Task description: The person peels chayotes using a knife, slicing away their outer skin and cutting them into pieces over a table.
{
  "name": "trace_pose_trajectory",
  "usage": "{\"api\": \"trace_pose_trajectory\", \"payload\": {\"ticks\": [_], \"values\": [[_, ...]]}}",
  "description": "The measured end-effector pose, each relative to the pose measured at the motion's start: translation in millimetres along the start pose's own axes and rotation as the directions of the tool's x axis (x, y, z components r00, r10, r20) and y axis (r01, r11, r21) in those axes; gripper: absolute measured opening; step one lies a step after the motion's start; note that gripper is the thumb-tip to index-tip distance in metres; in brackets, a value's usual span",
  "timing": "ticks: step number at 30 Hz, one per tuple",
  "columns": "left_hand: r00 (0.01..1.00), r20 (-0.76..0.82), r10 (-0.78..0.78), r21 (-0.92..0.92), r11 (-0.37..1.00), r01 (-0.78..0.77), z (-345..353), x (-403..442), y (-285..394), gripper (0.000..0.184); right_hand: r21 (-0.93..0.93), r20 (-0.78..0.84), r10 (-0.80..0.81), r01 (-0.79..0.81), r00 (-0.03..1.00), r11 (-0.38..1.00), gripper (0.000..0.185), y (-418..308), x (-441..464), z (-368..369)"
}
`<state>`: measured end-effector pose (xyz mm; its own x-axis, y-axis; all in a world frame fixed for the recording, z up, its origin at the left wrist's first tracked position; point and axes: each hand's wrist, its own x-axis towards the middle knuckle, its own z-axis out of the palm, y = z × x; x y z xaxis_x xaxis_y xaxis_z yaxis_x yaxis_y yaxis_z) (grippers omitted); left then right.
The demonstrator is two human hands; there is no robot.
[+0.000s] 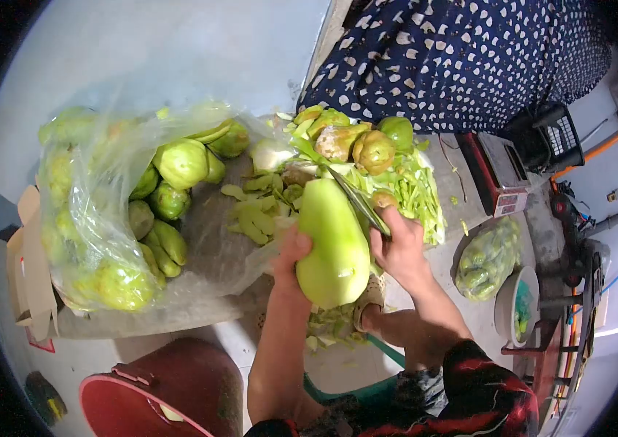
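Note:
A large pale green fruit (331, 251), its skin peeled away over the side that shows, is held upright at the centre. My left hand (292, 251) is wrapped round its left side. On its right, my right hand (399, 244) grips a peeler or knife (358, 198), whose dark blade lies slantwise along the fruit's upper right edge. Green peelings (258, 218) lie to the left of the fruit, and more peel strips (422, 193) are piled behind my right hand. Several whole fruits, among them a brownish one (374, 152), sit just beyond the blade.
An open plastic bag (94, 218) of green fruits fills the left side. A red bucket (200, 386) stands below it. At the right are a red scale (495, 175), a bagged bundle (487, 262) and a white basin (507, 306). Dark patterned cloth (440, 65) hangs behind.

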<state>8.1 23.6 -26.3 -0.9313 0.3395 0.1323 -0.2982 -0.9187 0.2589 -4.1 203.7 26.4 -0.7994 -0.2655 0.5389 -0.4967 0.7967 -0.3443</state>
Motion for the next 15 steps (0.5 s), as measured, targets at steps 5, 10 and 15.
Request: {"api": "trace_pose_trajectory", "payload": {"ticks": [5, 10, 15], "values": [[0.993, 0.096, 0.071, -0.173, 0.984, -0.054, 7, 4, 5, 0.068, 0.054, 0.009, -0.034, 0.034, 0.999, 0.998, 0.019, -14, -6, -10], [0.969, -0.151, 0.196, -0.378, 0.894, -0.24, -7, 8, 5, 0.073, 0.123, -0.013, -0.319, 0.319, 0.948, 0.94, 0.032, -39, -2, -29], [0.987, 0.043, 0.156, -0.214, 0.966, -0.144, -4, 7, 6, 0.079, 0.146, -0.034, -0.447, 0.447, 0.894, 0.883, 0.032, -40, -4, -31]]}}
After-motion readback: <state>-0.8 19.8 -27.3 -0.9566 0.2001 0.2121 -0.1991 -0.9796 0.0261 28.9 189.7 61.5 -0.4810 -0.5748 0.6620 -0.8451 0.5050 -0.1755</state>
